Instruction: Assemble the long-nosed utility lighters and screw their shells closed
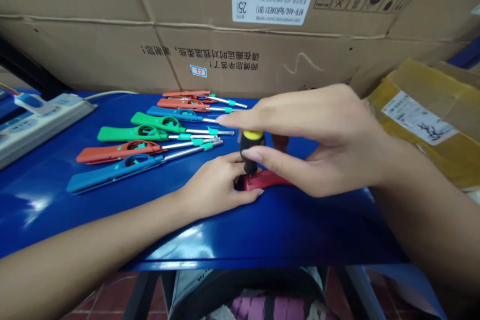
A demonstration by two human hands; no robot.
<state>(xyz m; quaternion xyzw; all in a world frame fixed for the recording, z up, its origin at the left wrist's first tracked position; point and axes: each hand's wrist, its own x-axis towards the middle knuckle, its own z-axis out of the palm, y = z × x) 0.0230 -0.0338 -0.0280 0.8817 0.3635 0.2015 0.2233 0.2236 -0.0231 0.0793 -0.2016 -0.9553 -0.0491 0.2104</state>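
With fingers and thumb closed around it, my right hand (315, 135) holds a short black and yellow screwdriver (250, 152) upright. Its tip meets a red plastic piece (268, 178) that looks like a lighter handle, lying on the blue table. My left hand (221, 182) grips the left end of this red piece and pins it down. Part of the piece is hidden under my right hand. Behind it, a dark reddish-brown object (280, 141) shows only partly. To the left lie several long-necked lighters, among them a blue one (112, 174), an orange one (116, 152) and a green one (129, 133).
A white power strip (48, 120) with a plug in it sits at the left edge of the blue table (262, 235). Large cardboard boxes (210, 45) form a wall behind. At the right stands a taped carton (431, 120) with a white label.
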